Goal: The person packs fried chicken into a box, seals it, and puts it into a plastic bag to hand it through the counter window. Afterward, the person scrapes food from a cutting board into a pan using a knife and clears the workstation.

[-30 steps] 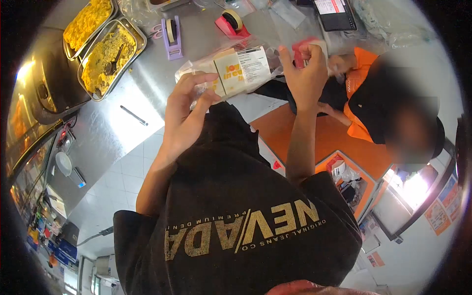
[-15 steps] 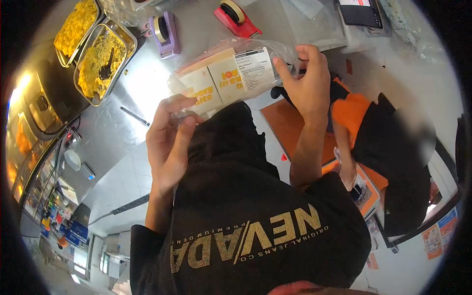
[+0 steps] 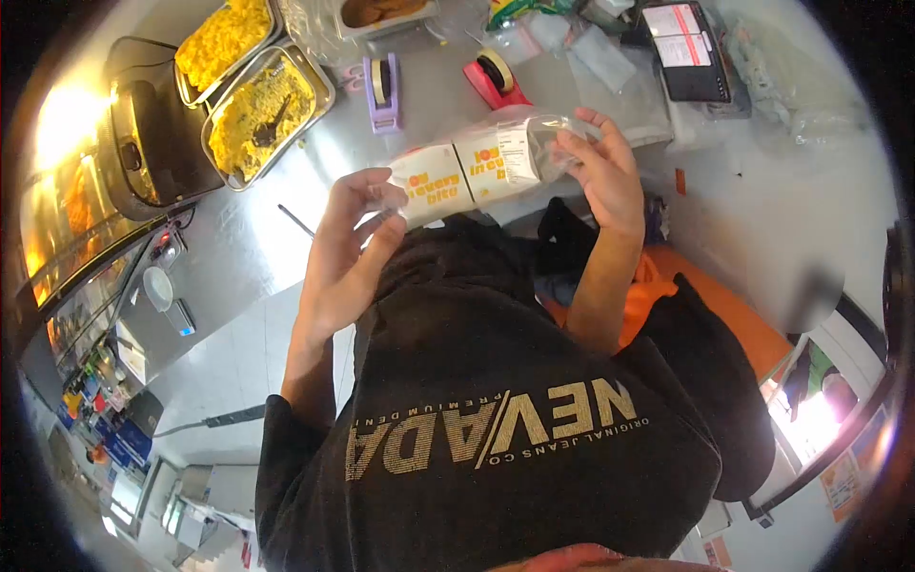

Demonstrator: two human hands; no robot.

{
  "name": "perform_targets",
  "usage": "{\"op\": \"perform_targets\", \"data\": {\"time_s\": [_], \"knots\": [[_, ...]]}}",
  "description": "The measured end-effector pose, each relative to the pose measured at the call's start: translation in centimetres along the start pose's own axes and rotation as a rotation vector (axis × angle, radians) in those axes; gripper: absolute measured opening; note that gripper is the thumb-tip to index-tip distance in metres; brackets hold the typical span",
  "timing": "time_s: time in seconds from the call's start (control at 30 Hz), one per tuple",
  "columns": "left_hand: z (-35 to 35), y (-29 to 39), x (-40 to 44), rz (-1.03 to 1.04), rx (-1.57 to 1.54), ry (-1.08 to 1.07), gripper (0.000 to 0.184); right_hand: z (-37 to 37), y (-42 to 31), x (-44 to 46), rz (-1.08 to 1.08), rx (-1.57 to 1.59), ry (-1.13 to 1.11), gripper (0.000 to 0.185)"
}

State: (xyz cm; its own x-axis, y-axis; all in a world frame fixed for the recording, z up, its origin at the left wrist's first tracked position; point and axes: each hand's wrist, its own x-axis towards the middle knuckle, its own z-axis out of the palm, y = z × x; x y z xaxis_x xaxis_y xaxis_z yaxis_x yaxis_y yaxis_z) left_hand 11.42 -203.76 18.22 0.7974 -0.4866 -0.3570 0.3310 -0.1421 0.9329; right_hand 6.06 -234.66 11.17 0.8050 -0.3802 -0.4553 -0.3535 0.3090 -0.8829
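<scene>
Curling, left grip point(image 3: 341, 253) and right grip point(image 3: 611, 181) pinch the bag point(image 3: 469, 173).

Seen from the middle of the view, a grey metal counter point(image 3: 434, 88) swept from nine o'clock round past twelve. Near ten-thirty stood two metal trays of yellow food, the nearer tray point(image 3: 320, 93) just beside the farther tray point(image 3: 279, 24). A dark pen point(image 3: 295, 219) lay before ten. Past eleven was a purple tape dispenser point(image 3: 384, 95), with a smaller tray point(image 3: 391, 26) of brown food beyond it; past twelve, a red tape dispenser point(image 3: 498, 81). Clear packets point(image 3: 604, 61) lay toward one o'clock, a black folder point(image 3: 698, 88) near one-thirty.
</scene>
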Motion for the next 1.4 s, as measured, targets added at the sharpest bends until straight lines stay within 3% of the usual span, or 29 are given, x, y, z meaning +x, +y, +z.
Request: {"op": "perform_targets", "data": {"time_s": [0.03,0.13,0.17,0.2,0.23,0.3,0.37,0.43,0.53,0.63,0.7,0.77,0.83,0.93,1.1,1.23,1.33,1.4], "knots": [[-0.4,0.2,-0.1,-0.031,0.050,-0.019,0.039,0.4,-0.1,0.0,-0.008,-0.118,0.051,0.049],[-0.2,1.9,-0.9,0.225,1.032,0.028,0.045,0.6,-0.5,-0.5,-0.086,-0.382,0.095,0.051],[0.9,2.3,-0.9,0.397,1.329,0.204,0.045,0.6,-0.9,-0.6,-0.110,-0.435,0.090,0.053],[1.5,1.0,0.5,0.505,1.284,0.191,0.040,0.6,-1.1,-0.8,-0.131,-0.490,0.084,0.054],[2.8,1.1,1.9,0.621,1.110,0.030,0.032,0.7,-1.3,-0.8,-0.137,-0.499,0.091,0.054],[5.8,-2.4,7.0,0.495,1.019,-0.543,0.026,1.0,-1.0,-0.9,-0.142,-0.516,0.096,0.055],[8.9,-8.0,12.1,0.662,1.162,-0.703,0.026,1.2,-0.6,-0.9,-0.154,-0.491,0.126,0.053],[10.8,-11.1,15.3,0.872,1.363,-0.685,0.030,1.3,-0.5,-1.5,-0.186,-0.434,0.131,0.051],[10.7,-13.5,17.1,1.228,1.235,-0.630,0.024,1.6,-0.8,-2.2,-0.258,-0.344,0.093,0.046],[11.1,-14.4,18.1,1.144,1.278,-0.764,0.027,1.6,-0.9,-2.7,-0.275,-0.293,0.024,0.044],[11.1,-14.3,18.8,1.312,1.317,-0.686,0.030,2.5,-0.8,-2.7,-0.327,-0.159,-0.061,0.042],[10.5,-14.2,18.6,1.327,1.321,-0.676,0.035,3.6,-0.9,-3.5,-0.343,-0.135,-0.072,0.043],[8.9,-13.1,17.3,1.193,1.297,-0.741,0.044,3.3,-0.3,-3.6,-0.353,-0.098,-0.051,0.043],[7.0,-13.2,17.2,1.208,1.341,-0.842,0.045,1.7,1.2,-3.6,-0.335,-0.092,-0.007,0.040],[8.4,-13.4,16.4,1.226,1.265,-0.757,0.044,4.7,-1.7,-4.9,-0.316,-0.218,-0.131,0.036],[7.6,-11.3,15.3,1.036,1.452,-0.849,0.055,3.0,-1.2,-3.1,-0.319,-0.244,-0.125,0.032],[6.2,-9.5,14.5,1.173,1.493,-0.810,0.057,3.3,-1.1,-3.1,-0.315,-0.239,-0.143,0.028],[6.5,-10.3,13.9,1.207,1.350,-0.628,0.055,3.8,-0.9,-3.3,-0.348,-0.242,-0.154,0.025]]}}
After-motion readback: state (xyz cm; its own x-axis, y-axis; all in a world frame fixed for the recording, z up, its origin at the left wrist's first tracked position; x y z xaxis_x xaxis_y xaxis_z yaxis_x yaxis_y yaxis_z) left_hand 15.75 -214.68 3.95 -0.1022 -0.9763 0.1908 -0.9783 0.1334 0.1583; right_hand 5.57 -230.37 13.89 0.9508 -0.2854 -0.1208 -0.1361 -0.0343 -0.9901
